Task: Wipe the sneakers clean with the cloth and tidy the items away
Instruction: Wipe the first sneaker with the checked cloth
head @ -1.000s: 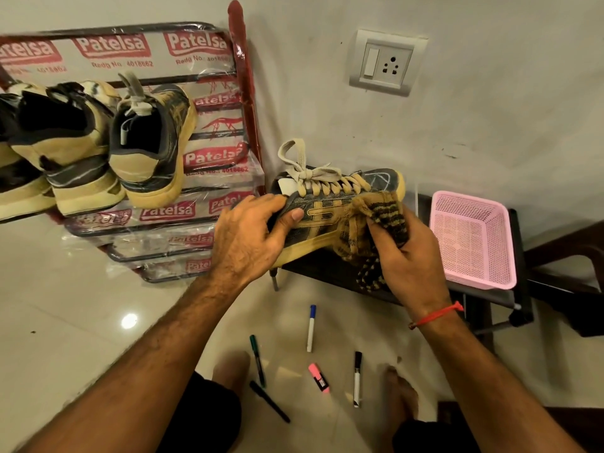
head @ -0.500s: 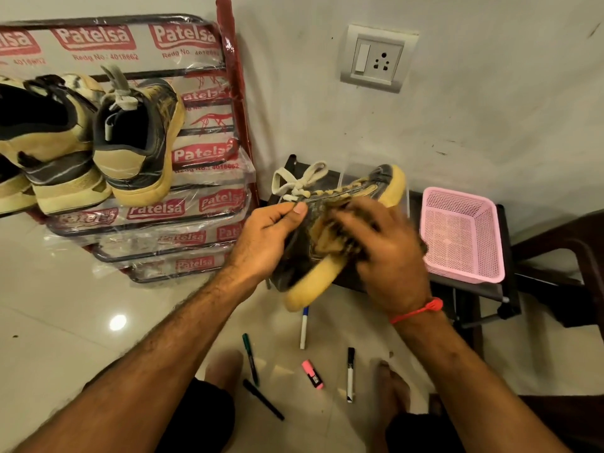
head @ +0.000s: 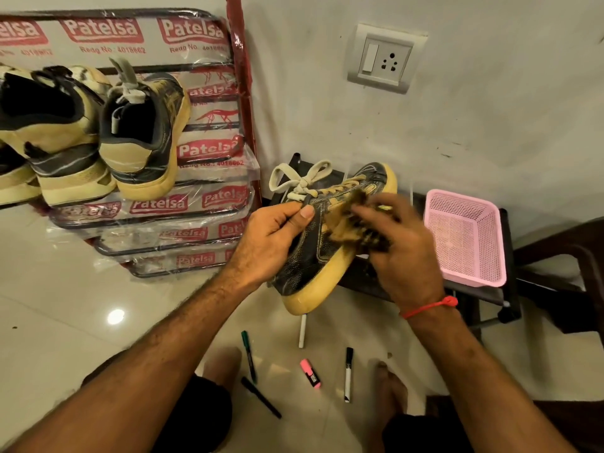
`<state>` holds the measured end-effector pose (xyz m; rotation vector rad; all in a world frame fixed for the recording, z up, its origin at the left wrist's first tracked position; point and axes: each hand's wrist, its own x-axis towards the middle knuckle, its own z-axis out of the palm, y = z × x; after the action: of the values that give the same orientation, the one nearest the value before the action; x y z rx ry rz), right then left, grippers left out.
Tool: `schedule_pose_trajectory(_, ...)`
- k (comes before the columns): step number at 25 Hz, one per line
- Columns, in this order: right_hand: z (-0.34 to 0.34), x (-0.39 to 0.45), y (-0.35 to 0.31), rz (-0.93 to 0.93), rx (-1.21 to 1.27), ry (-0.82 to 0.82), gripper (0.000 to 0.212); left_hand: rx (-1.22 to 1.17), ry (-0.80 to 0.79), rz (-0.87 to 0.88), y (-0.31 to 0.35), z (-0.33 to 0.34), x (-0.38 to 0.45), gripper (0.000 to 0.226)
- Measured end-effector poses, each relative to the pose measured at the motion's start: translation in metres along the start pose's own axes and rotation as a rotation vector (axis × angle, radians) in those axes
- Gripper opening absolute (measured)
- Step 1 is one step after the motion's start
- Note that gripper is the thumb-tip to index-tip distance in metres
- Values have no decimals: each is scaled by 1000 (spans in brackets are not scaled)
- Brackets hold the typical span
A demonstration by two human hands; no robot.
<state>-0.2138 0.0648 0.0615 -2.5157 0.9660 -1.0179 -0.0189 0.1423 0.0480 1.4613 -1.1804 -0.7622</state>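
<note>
The left hand (head: 273, 237) grips the black leather sneaker with a yellow rubber sole (head: 313, 259) at its collar, thumb laid across the upper just below the cream laces, fingers curled round the far side. The sneaker is held in the air, tilted with its toe up toward the wall and its heel down, just in front of the dark low bench (head: 366, 279). The right hand (head: 403, 253) presses a brown and black patterned cloth (head: 346, 220) against the sneaker's side; the hand is motion-blurred, its fingers curled on the cloth. A pink plastic mesh basket (head: 467, 237) stands on the bench to the right of the sneaker. Left of the sneaker, more black and yellow sneakers (head: 143, 132) sit on a plastic-wrapped metal shoe rack (head: 196, 207). On the tiled floor below the sneaker lie several markers (head: 348, 374) and a pink highlighter (head: 310, 373).
</note>
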Motion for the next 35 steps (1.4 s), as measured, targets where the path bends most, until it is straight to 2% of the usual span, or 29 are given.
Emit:
schedule_pose_trajectory(2, 2, -6, -7, 25, 28, -13, 41, -1, 7, 8, 1, 5, -1, 45)
schedule_pose_trajectory(5, 20, -38, -47, -316, 15, -174, 35, -50, 18, -17, 1, 1, 1, 40)
schedule_pose_trajectory(6, 18, -37, -43, -358, 19, -196, 34, -80, -7, -29, 1, -1, 2, 39)
schedule_pose_trajectory(7, 12, -30, -31, -325, 15, -164, 34, -106, -34, -42, 2, -1, 2, 39)
schedule_pose_trajectory(10, -8, -3, 5, -72, 2, 24, 33, -155, -75, -72, 6, 1, 0, 37)
schedule_pose_trajectory(11, -7, -3, 2, -59, 8, 41, 33, -156, -75, -70, 7, 2, 0, 37)
schedule_pose_trajectory(15, 16, -27, -42, -302, 35, -155, 34, -140, -43, -53, 1, -3, 4, 47)
schedule_pose_trajectory(16, 13, -20, -36, -267, 56, -164, 35, -140, -47, -52, 0, -4, 4, 46)
schedule_pose_trajectory(19, -2, 2, -9, -16, 54, -10, 32, -129, -50, -20, 1, -2, 2, 43)
schedule_pose_trajectory(21, -6, 1, -11, 70, 64, -31, 41, -99, -45, 1, -1, 0, 1, 47)
schedule_pose_trajectory(24, 1, -6, -32, 111, 118, -178, 55, -81, -14, 0, -5, -5, 2, 50)
schedule_pose_trajectory(29, 6, 1, -19, 180, 150, -18, 34, -21, -19, 39, -5, -2, 1, 46)
schedule_pose_trajectory(32, 5, 2, -12, 278, 163, -60, 45, 78, -19, 79, -4, 0, 1, 55)
schedule_pose_trajectory(35, -3, 7, -13, 226, 158, -105, 38, 141, -15, 104, -4, -5, 0, 55)
